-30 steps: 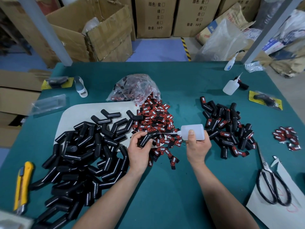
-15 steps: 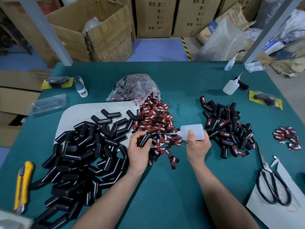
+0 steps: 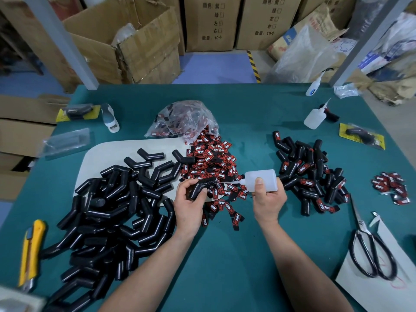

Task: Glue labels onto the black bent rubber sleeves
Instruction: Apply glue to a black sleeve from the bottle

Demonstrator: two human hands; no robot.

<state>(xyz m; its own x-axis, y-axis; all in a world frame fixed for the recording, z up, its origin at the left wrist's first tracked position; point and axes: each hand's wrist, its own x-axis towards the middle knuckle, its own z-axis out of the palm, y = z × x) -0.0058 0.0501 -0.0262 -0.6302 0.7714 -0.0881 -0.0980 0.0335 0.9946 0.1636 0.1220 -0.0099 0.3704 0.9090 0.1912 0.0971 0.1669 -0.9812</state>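
My left hand point(image 3: 190, 204) grips one black bent rubber sleeve point(image 3: 200, 186) above the table's middle. My right hand point(image 3: 267, 199) holds a white glue bottle point(image 3: 262, 179) on its side, its thin nozzle touching the far end of that sleeve. A heap of red-and-black labels point(image 3: 211, 164) lies right behind my hands, spilling from a clear plastic bag point(image 3: 183, 119). A big pile of bare black sleeves point(image 3: 112, 210) fills the left. Sleeves with labels on them point(image 3: 310, 174) are piled on the right.
A yellow utility knife point(image 3: 30, 251) lies at the left edge. Black scissors point(image 3: 369, 248) rest on white paper at the right, near a small label heap point(image 3: 391, 185). A second glue bottle point(image 3: 315, 117) stands at the back right. Cardboard boxes point(image 3: 126, 41) surround the green table point(image 3: 225, 266).
Almost nothing differs: both hands stay in place, the bottle's nozzle staying against the held sleeve with only a slight shift.
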